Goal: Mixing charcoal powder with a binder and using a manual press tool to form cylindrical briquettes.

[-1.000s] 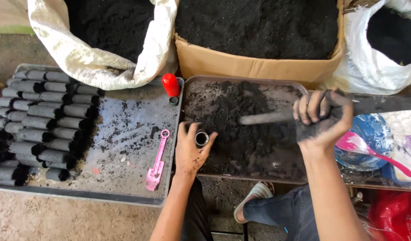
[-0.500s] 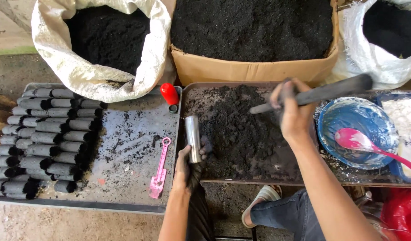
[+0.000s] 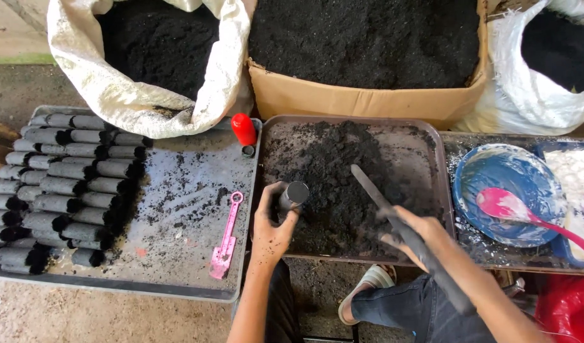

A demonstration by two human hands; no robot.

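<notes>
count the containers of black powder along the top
3: a white sack at top left, a cardboard box in the middle, a white bag at top right, partly cut off.

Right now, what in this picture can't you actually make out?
Head view only:
- Inside of the metal tube: the left hand wraps it.
- Rod's far end: the right hand and forearm cover it.
- White sack: cut off by the right edge.
</notes>
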